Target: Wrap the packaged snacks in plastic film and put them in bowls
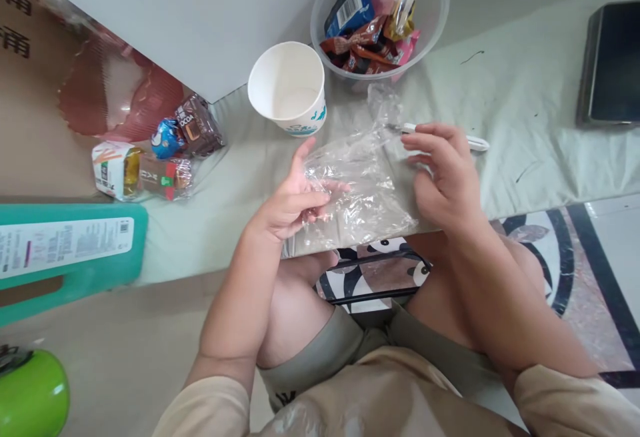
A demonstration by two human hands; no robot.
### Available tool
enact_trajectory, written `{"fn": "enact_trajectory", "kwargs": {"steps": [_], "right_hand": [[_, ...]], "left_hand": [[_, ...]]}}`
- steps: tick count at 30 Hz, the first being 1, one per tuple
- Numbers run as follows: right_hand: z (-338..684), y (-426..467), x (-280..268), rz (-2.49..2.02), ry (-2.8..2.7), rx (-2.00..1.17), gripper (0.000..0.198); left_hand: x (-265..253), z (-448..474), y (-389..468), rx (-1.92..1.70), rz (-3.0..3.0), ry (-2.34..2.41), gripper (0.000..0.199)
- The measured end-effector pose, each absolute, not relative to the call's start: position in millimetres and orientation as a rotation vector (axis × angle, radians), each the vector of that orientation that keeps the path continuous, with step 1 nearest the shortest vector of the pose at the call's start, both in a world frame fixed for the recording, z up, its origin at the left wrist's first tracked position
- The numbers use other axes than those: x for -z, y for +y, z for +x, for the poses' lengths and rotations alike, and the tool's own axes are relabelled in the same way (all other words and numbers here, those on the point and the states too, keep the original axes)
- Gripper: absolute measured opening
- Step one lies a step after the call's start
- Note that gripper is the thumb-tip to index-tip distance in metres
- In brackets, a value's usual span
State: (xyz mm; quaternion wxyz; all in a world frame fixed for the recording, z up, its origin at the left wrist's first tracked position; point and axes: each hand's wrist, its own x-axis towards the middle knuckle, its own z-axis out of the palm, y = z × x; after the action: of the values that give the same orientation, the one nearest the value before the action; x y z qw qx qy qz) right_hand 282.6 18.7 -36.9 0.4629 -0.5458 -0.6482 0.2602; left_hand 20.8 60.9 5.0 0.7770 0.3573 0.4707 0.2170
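My left hand (295,204) holds a crumpled clear plastic bag (367,197) at its left side, the thumb and some fingers on the film and one finger pointing away from me. The bag lies spread on the cloth-covered table. My right hand (445,174) hovers just right of the bag, its fingers curved and apart. A slim white pen-like tool (477,143) passes behind those fingers, its dark tip toward the bag; a grip on it does not show. Just beyond my left hand stands a white paper cup (287,87), with nothing visible inside.
A clear plastic bowl (443,7) holds several wrapped snacks. More packaged snacks (167,140) lie at the left, by a white box (200,17). A teal plastic piece with a label (135,244) is at the near left. A black device (613,64) sits far right.
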Motion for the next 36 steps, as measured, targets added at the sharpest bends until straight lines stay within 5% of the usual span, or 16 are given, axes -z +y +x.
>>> {"fn": "enact_trajectory", "kwargs": {"steps": [11,13,16,21,23,27,36], "right_hand": [[279,18,35,-0.995,-2.079,-0.613,0.023],[280,17,34,-0.985,-2.108,-0.665,0.011],[283,16,32,-0.930,-2.139,-0.732,0.018],[283,16,33,-0.919,-2.183,-0.833,0.031],[281,15,33,-0.945,-2.214,-0.843,0.030],[278,14,31,-0.942,-2.206,-0.838,0.024],[276,13,24,-0.997,-1.795,-0.985,0.030]], "left_hand": [[-3,30,55,-0.380,0.751,0.994,0.113],[-3,31,53,-0.311,0.871,0.973,0.094],[0,30,51,-0.348,1.121,1.031,0.062],[4,27,44,-1.122,1.754,1.269,0.033],[2,31,39,-1.163,2.032,1.090,0.021],[3,44,37,-0.808,2.217,0.775,0.022],[6,17,53,-0.604,2.093,1.156,0.057]]}}
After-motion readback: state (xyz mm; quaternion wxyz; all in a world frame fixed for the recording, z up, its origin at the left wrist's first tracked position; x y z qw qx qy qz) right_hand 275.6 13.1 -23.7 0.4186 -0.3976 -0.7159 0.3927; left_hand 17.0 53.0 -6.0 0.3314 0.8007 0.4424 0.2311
